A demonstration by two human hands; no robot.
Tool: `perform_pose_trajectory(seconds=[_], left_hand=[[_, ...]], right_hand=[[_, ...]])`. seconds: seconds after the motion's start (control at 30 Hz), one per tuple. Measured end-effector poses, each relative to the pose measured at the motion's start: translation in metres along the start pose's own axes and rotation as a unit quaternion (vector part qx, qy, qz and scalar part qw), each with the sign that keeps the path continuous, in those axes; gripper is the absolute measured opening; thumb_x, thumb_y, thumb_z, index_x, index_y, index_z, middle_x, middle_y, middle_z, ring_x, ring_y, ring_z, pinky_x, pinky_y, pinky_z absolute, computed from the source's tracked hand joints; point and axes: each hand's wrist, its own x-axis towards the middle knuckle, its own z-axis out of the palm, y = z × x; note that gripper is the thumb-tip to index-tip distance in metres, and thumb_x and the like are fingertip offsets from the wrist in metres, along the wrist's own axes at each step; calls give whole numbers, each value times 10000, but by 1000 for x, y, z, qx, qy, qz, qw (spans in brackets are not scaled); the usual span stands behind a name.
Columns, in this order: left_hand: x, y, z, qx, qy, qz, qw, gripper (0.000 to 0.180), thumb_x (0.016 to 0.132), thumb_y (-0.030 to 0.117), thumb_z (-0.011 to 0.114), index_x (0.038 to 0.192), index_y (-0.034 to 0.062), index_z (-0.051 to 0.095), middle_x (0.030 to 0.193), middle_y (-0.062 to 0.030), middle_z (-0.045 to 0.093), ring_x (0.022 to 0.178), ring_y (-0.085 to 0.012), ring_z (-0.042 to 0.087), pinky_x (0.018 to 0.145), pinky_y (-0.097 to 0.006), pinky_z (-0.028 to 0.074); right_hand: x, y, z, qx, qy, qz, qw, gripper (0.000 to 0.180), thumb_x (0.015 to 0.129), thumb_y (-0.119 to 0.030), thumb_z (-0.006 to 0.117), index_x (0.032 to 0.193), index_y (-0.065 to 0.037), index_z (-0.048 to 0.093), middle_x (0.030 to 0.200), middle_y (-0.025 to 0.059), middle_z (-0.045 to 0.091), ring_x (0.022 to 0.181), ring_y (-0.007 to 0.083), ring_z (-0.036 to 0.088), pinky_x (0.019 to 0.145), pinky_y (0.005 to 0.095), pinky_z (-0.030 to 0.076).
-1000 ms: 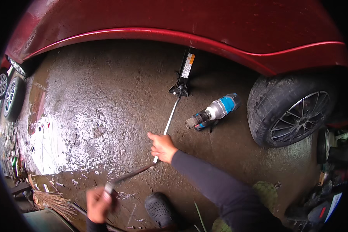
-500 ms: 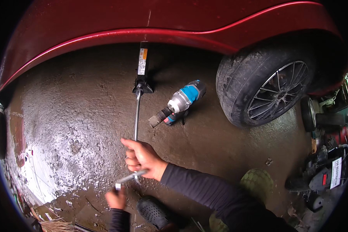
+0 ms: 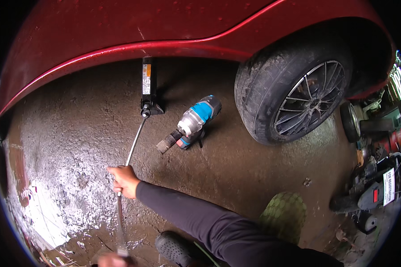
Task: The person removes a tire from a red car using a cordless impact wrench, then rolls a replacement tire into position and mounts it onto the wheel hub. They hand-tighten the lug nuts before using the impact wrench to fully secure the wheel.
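Observation:
A black jack [image 3: 146,89] with a white and orange label stands beneath the red car's side. A long metal crank handle [image 3: 136,139] runs from its near end toward me. My right hand [image 3: 125,180], its sleeved arm reaching across from the lower right, is wrapped round the rod partway along. At the lower edge my left hand [image 3: 112,260] is closed about the handle's near end, blurred by motion and partly cut off. To the right of the rod, a blue and grey impact wrench [image 3: 196,119] with a dark socket lies on the floor.
Above is the red car body [image 3: 111,26], with a wheel [image 3: 294,98] on the right. My dark clog [image 3: 173,248] and a patterned green knee [image 3: 284,216] are near the bottom. A motorbike [image 3: 365,196] and clutter line the right side. The concrete floor [image 3: 71,147] looks wet.
My right hand has moved left along with the rod, which now slants. My left hand has swung down to the lower edge with the handle's end. The whole view has shifted slightly.

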Motion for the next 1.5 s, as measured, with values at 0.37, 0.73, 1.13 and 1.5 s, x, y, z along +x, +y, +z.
perform_pose_trajectory(seconds=[0.37,0.73,1.13,1.5], left_hand=[[162,-169,77,204,369,222,879,302,872,216,690,872,-86,672,645,-183,648,520,-236,614,524,-415,460],[198,-114,-36,369,393,156,828,378,914,289,676,698,-10,592,626,-179,602,565,-356,576,559,-464,414],[15,128,93,95,-188,227,951,311,959,274,659,1041,-26,672,886,-162,700,829,-235,691,821,-376,568],[191,332,395,-108,248,428,862,796,927,536,646,1384,-63,389,1235,-191,591,1090,-243,576,973,-317,436]], right_hand=[[-97,-41,-18,15,-196,118,973,485,959,-418,648,675,-193,326,552,-76,233,477,78,278,521,296,334],[-58,-23,-81,-351,-79,-20,933,649,915,-536,660,1192,14,455,838,78,544,670,180,559,688,387,527],[-354,-234,-435,-837,-40,171,518,677,860,-523,681,1209,56,638,1218,228,659,1152,353,623,979,414,486],[-472,-468,-553,-84,397,-556,725,656,955,-607,518,1324,-64,528,1249,111,610,1146,227,563,975,431,427]])
